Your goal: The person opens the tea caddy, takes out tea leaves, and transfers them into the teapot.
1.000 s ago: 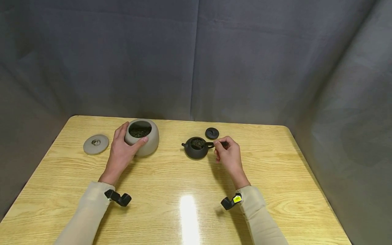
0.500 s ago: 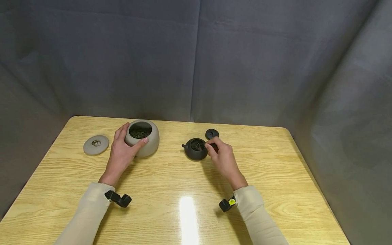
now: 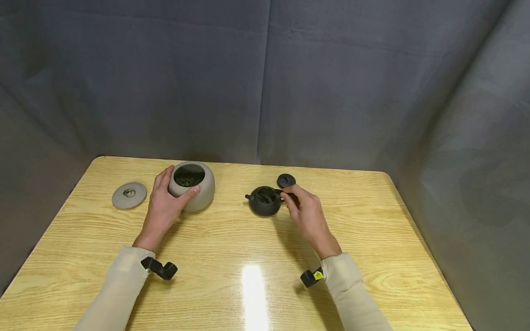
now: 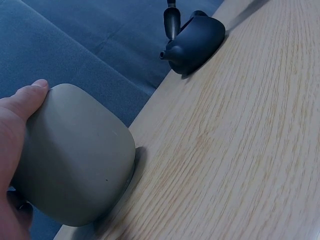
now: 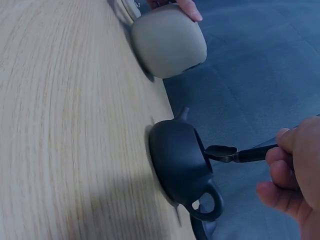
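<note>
My left hand (image 3: 163, 204) grips a grey round jar (image 3: 204, 195) at its side, thumb near the rim. Dark loose leaves (image 3: 189, 179) lie in the jar. Right of it stands a small black teapot (image 3: 263, 208), lidless, its spout towards the jar and some dark leaves inside. My right hand (image 3: 309, 214) is above the teapot's handle side. In the right wrist view, its fingers pinch the thin handle of a black scoop (image 5: 250, 154), whose bowl is right at the teapot's opening. The left wrist view shows the scoop's bowl pointing down over the pot.
The grey jar lid (image 3: 123, 198) with a ring on top lies left of the jar. A round black teapot lid (image 3: 285, 180) lies behind the teapot, close to my right hand. Dark curtains (image 3: 186, 82) stand behind the wooden table (image 3: 215, 266) and along its sides.
My right hand first moved left over the teapot, turning the scoop, then shifted slightly back to the right. The left hand and the jar have stayed in place.
</note>
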The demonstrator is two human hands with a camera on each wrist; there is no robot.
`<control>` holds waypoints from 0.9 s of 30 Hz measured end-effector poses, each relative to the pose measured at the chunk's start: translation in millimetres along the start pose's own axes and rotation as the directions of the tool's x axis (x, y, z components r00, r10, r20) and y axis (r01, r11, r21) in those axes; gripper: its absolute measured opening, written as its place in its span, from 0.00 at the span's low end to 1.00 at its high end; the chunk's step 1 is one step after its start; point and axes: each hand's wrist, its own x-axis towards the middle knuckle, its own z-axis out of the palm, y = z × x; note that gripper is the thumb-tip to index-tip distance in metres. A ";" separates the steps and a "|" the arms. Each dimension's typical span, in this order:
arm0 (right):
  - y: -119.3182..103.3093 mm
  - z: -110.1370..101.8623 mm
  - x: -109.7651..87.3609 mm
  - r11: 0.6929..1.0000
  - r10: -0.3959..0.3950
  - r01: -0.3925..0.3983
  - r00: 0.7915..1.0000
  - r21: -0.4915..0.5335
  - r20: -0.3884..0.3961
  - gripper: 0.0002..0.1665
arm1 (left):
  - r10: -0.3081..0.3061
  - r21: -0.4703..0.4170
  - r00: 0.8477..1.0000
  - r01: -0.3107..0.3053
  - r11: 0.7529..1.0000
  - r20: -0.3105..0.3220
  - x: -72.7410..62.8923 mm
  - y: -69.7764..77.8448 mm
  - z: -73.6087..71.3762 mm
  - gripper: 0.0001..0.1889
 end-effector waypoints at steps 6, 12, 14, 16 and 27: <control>-2.4 -4.5 -2.1 0.999 0.041 -0.041 0.999 0.027 0.001 0.06 | 0.001 -0.004 1.000 -0.001 1.000 0.001 -0.6 0.3 -0.5 0.54; -3.8 -9.3 -5.2 0.979 0.169 -0.167 0.985 0.115 -0.011 0.08 | 0.003 -0.002 1.000 -0.003 1.000 -0.001 0.3 0.2 -0.7 0.54; -2.5 -11.2 -5.5 0.964 0.222 -0.216 0.975 0.156 -0.025 0.09 | 0.007 -0.002 1.000 -0.007 1.000 -0.005 0.6 0.3 -0.8 0.53; 0.1 -13.7 -5.3 0.946 0.276 -0.262 0.960 0.192 -0.048 0.11 | 0.012 -0.007 1.000 -0.012 1.000 -0.005 1.0 0.7 -0.7 0.53; 22.7 -36.4 -9.3 0.801 0.482 -0.368 0.864 0.472 -0.145 0.18 | 0.003 -0.014 1.000 -0.002 1.000 0.003 0.3 -0.2 0.0 0.54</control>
